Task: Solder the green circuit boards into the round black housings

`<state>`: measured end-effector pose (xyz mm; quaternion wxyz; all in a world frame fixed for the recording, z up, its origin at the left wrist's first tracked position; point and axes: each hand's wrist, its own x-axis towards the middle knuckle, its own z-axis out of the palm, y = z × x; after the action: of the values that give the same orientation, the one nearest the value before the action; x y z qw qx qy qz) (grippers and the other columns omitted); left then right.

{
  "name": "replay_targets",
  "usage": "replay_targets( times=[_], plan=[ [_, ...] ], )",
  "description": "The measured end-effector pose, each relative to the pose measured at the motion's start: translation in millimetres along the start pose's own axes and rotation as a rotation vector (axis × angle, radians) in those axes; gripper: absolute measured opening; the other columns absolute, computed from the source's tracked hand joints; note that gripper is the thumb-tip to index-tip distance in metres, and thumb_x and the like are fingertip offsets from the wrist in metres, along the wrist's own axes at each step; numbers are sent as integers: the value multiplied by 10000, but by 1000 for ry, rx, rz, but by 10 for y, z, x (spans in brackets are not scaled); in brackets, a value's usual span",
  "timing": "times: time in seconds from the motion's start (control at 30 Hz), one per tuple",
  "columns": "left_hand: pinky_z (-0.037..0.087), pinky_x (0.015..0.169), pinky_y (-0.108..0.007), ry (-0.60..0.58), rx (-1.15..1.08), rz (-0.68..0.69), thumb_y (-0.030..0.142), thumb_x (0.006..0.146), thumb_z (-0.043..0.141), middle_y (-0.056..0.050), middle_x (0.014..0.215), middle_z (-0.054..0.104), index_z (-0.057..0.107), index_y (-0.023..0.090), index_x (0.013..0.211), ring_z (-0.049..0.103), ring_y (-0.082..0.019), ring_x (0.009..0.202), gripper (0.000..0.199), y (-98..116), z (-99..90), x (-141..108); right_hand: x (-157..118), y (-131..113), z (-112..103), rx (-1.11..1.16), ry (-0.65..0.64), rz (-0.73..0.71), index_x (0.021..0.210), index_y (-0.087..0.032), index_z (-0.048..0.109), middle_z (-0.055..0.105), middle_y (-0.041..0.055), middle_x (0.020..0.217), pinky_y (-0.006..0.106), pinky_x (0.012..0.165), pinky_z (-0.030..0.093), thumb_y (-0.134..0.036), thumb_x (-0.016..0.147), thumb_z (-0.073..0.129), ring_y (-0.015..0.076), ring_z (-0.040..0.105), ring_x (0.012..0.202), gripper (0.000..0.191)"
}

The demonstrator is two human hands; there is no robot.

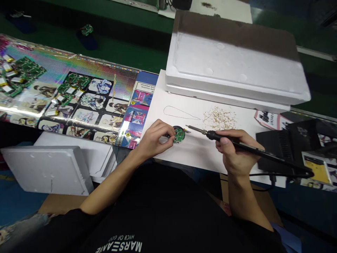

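My right hand [238, 151] is wrapped round the black handle of a soldering iron [201, 131]; its metal tip points left, just right of a round green circuit board [179, 135] in a black rim. At the board's left edge is my left hand [159, 137], thumb and forefinger pressed together; what they pinch, if anything, is too small to tell. Red and dark wires show on the board. A loop of thin wire [179, 111] lies on the white sheet [158, 105] above it, with a scatter of yellowish bits [221, 118] to the right.
A large white foam box [237, 66] stands behind the sheet. At right is a black device [276, 140] with a cable and a yellow sponge tray [317, 170]. Green boards with battery cells [71, 89] lie left on printed sheets. More foam boxes [44, 168] sit lower left.
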<state>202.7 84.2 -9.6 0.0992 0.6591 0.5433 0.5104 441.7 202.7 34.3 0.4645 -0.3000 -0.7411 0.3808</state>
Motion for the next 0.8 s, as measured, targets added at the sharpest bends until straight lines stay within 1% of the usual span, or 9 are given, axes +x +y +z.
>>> replay_targets(
  times=[0.07, 0.17, 0.3, 0.4, 0.6, 0.8],
  plan=[
    [505, 851, -330, -2, -7, -4, 24, 908, 670, -39, 947, 739, 620, 178, 914, 634, -176, 919, 162, 9, -3, 0, 8, -32, 7, 2, -28, -24, 953, -228, 820, 736, 27, 762, 285, 501, 443, -327, 946, 771, 163, 644, 603, 110],
    [504, 850, -331, 1, -12, -14, 23, 903, 667, -38, 946, 739, 616, 181, 904, 634, -176, 910, 165, 17, -6, -3, 50, -98, 23, -9, -132, -59, 954, -218, 797, 715, 10, 748, 280, 502, 451, -299, 922, 766, 147, 624, 576, 92],
    [501, 854, -329, 6, -20, -20, 29, 908, 671, -35, 944, 739, 619, 181, 906, 634, -171, 903, 160, 12, -2, -13, 142, -177, 40, -38, -268, -132, 953, -213, 748, 691, -21, 746, 221, 531, 478, -227, 880, 734, 110, 617, 601, 75],
    [500, 854, -329, 4, -27, -22, 37, 911, 678, -34, 943, 740, 627, 182, 911, 639, -173, 912, 153, 4, 2, -19, 196, -212, 51, -65, -337, -153, 931, -210, 723, 675, -35, 739, 194, 557, 473, -210, 861, 707, 89, 611, 612, 72],
    [509, 859, -340, 7, -25, -30, 48, 918, 672, -40, 947, 743, 630, 181, 917, 645, -181, 926, 139, 3, 1, -25, 234, -238, 73, -92, -400, -161, 916, -208, 703, 671, -42, 735, 185, 562, 450, -213, 855, 698, 70, 593, 600, 61],
    [510, 851, -346, 4, -17, -33, 52, 924, 662, -33, 944, 744, 626, 185, 918, 635, -185, 923, 137, 1, 1, -26, 266, -256, 71, -116, -435, -157, 914, -212, 708, 672, -37, 735, 202, 566, 454, -214, 851, 688, 78, 593, 600, 66]
  ],
)
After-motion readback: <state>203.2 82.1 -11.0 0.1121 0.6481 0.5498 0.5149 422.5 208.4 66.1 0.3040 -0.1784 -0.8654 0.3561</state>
